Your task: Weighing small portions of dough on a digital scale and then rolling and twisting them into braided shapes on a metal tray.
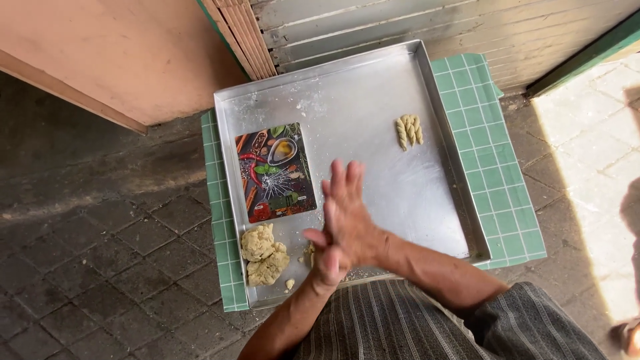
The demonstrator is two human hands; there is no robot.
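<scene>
Hands: right hand (347, 207) lies flat over the left hand (330, 257), palms pressed together, fingers pointing to twelve o'clock; whatever sits between them is hidden, so I cannot tell what they hold.
Dough lump (263, 253): on the tray at nine o'clock from the hands, just beside the left hand, which is the nearer.
Board: a picture-printed cutting board (275, 172) at eleven o'clock.
Twisted dough pieces (409, 131): at one o'clock, well apart, long axes toward twelve.
Tray: metal tray (373, 87) on a green checked tabletop (497, 173).
</scene>
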